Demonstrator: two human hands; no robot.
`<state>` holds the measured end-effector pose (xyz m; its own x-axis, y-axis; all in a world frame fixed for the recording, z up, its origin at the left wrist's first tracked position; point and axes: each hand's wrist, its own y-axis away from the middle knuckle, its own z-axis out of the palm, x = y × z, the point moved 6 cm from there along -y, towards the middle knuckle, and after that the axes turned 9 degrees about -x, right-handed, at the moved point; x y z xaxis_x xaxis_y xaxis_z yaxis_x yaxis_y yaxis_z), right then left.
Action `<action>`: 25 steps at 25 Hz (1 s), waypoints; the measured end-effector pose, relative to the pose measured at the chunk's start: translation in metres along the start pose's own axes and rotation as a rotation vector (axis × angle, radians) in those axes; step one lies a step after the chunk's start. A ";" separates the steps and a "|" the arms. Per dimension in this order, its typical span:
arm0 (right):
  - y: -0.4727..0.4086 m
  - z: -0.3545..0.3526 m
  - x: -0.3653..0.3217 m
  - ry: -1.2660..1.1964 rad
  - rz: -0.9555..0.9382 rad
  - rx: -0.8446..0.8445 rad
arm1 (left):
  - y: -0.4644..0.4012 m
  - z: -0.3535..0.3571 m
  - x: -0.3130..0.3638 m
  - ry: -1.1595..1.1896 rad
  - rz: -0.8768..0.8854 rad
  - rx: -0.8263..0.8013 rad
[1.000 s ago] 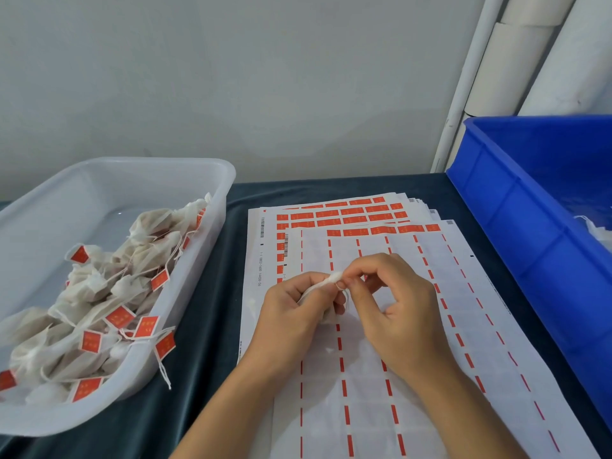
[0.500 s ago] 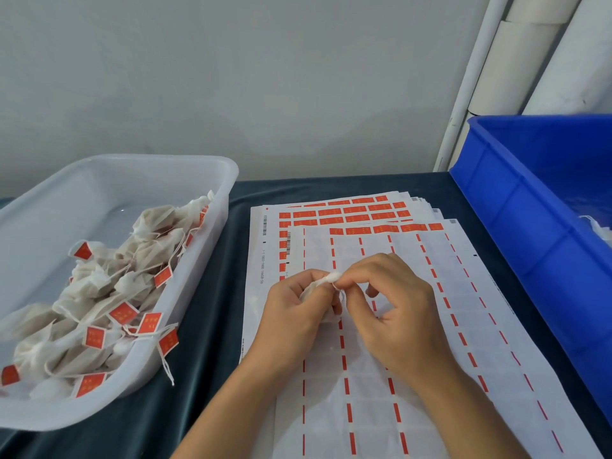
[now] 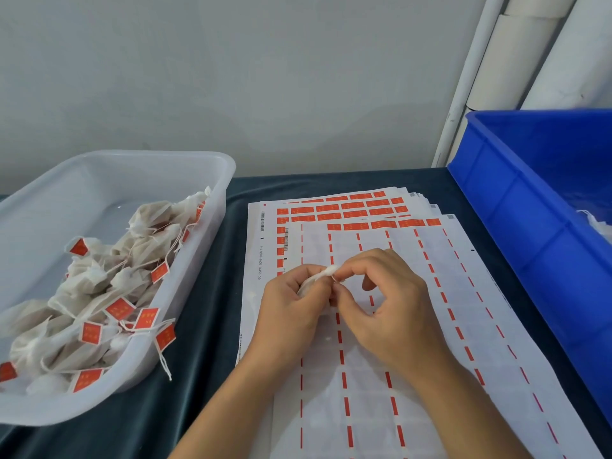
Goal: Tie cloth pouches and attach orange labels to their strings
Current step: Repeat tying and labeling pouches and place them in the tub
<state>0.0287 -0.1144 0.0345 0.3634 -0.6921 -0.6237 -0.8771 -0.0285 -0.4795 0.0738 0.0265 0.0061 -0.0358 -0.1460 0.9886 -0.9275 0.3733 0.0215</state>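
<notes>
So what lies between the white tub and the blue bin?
In the head view, label sheets on the dark cloth, between the white tub and blue bin. Over them, both hands hold a pouch.

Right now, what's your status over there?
Left hand holds cloth pouch. Right hand pinches its string. No label yet. Nothing in the way.

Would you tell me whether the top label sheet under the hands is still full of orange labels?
No, the top white label sheet is mostly peeled, with orange labels left only along its far row.
</notes>
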 end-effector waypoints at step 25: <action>-0.001 0.005 0.002 0.214 -0.047 0.007 | 0.001 0.001 0.003 -0.143 0.009 0.023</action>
<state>0.0317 -0.1119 0.0309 0.3280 -0.8273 -0.4561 -0.8585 -0.0596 -0.5093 0.0725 0.0252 0.0091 -0.0958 -0.2722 0.9575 -0.9349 0.3548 0.0073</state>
